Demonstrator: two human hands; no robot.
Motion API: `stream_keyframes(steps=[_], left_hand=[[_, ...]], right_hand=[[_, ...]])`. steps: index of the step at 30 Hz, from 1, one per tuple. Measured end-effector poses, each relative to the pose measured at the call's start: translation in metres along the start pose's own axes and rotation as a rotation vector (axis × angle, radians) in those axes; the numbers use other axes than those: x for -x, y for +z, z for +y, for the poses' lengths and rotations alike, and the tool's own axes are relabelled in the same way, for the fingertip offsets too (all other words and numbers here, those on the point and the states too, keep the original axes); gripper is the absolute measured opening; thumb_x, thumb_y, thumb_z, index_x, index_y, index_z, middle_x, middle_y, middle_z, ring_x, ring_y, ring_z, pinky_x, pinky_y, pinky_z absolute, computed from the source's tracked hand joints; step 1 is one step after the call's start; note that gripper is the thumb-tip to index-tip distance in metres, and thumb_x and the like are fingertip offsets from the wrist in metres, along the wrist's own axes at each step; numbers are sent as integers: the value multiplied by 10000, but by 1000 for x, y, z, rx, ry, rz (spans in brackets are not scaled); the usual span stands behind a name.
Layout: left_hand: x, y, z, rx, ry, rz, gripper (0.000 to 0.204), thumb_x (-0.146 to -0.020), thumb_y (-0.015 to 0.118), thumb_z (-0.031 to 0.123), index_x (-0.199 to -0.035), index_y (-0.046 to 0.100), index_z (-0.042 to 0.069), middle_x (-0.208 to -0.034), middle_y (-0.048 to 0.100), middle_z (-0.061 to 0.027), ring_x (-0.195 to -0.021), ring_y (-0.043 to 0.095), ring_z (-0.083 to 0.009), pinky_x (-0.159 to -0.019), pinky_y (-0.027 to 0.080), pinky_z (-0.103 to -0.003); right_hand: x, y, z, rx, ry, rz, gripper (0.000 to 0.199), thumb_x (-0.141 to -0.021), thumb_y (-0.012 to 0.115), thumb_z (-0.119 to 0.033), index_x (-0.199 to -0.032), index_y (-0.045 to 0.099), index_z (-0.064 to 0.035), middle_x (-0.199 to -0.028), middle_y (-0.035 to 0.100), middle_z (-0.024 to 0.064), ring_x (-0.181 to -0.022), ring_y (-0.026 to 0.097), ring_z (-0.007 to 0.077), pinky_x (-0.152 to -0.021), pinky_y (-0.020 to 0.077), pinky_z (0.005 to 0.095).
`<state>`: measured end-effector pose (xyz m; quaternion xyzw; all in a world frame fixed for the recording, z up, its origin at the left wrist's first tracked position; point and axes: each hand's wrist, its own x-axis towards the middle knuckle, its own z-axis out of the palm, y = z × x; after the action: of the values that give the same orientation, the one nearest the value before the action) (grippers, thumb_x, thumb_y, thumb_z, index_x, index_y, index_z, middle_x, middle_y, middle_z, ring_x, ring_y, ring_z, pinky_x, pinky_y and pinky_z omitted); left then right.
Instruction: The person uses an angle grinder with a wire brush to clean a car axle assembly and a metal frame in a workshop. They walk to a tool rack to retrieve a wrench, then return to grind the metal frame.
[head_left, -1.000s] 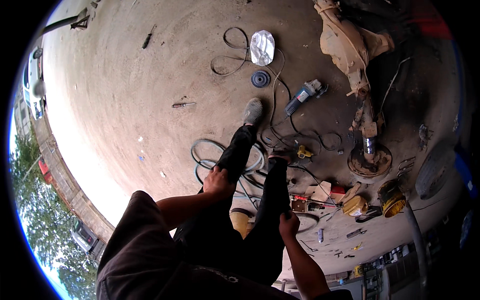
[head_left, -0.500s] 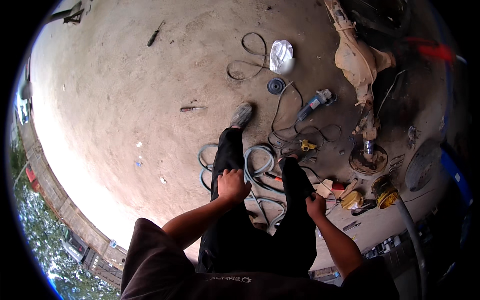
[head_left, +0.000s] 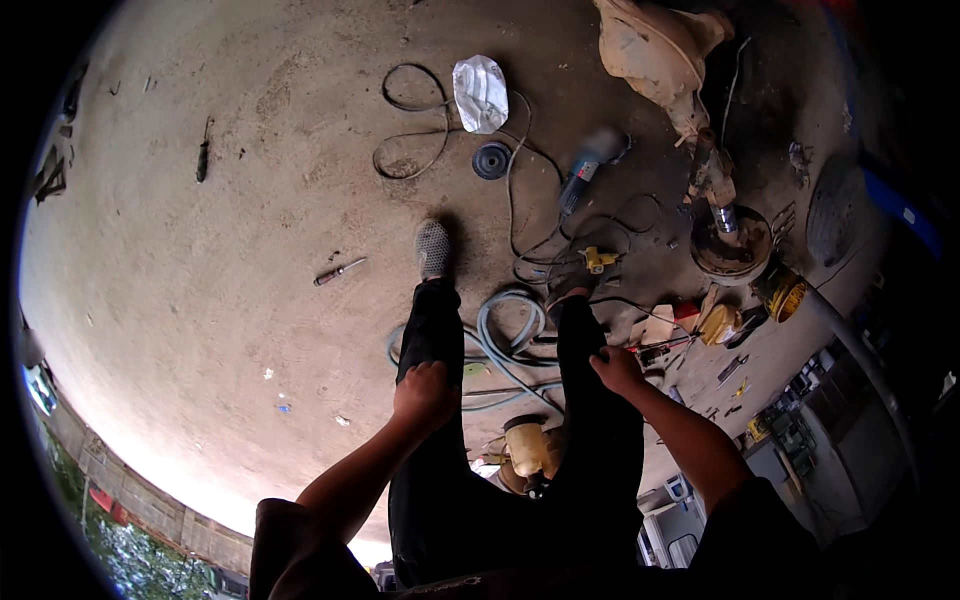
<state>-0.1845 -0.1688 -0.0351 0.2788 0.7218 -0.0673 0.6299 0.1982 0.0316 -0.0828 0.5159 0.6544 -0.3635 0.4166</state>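
Both of my hands are at the knees of my black trousers. My left hand (head_left: 425, 393) is closed on the left trouser leg (head_left: 432, 330), knuckles upward. Fingers bent, my right hand (head_left: 615, 368) grips the right trouser leg (head_left: 582, 345); the fingertips are partly hidden. Beyond my feet an angle grinder (head_left: 580, 182) lies on the floor with its black cable looped. A black round disc (head_left: 491, 160) lies left of it, below a crumpled silver-white bag (head_left: 481, 95). Coiled blue-grey hose (head_left: 512, 322) lies between my legs.
A rusty axle housing (head_left: 655, 60) reaches down to a round drum (head_left: 732, 250) at right. Two screwdrivers (head_left: 340, 271) (head_left: 204, 155) lie at left. A yellow-lined container (head_left: 783, 296) and scattered tools stand at right. A cream-coloured container (head_left: 527, 447) shows between my thighs.
The view has shifted, so the floor things appear further left and the cream-coloured container shows between my legs. My left hand's fingers have curled tighter on the trouser leg. The right stays at its knee.
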Motion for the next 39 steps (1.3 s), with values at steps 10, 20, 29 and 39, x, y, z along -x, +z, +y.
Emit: stream_keyframes(steps=[10,20,29,39], left_hand=[[-18,-47,7,-256,161,45,234,-838,727,226,-926,641,26,-929,672,-191,-960,686,-387,-826,589,-512],[-76,-60,106,-456,426,95,312,-855,780,289,-990,632,50,-989,648,-135,-937,662,-312,-795,562,-444],[-105,-96,176,-774,363,264,420,-838,794,296,-1107,621,24,-1062,636,-167,-1025,655,-343,-865,564,-461],[-163,-67,257,-936,873,356,483,-873,803,258,-1232,611,-3,-1095,656,-169,-1030,661,-363,-882,558,-452]], right_hand=[[-323,14,-86,-440,54,529,803,-831,813,-541,-1291,605,83,-1252,685,317,-1165,675,464,-972,537,507],[-442,-34,-58,-911,-27,428,561,-754,941,-368,-1067,661,5,-975,730,108,-895,708,234,-808,551,399],[-433,-30,-89,-576,65,647,783,-700,903,-488,-1201,609,37,-1087,731,267,-984,739,439,-844,587,528],[-394,-16,-110,-564,-73,829,888,-808,884,-391,-1465,429,-3,-1259,655,215,-1076,697,408,-863,594,513]])
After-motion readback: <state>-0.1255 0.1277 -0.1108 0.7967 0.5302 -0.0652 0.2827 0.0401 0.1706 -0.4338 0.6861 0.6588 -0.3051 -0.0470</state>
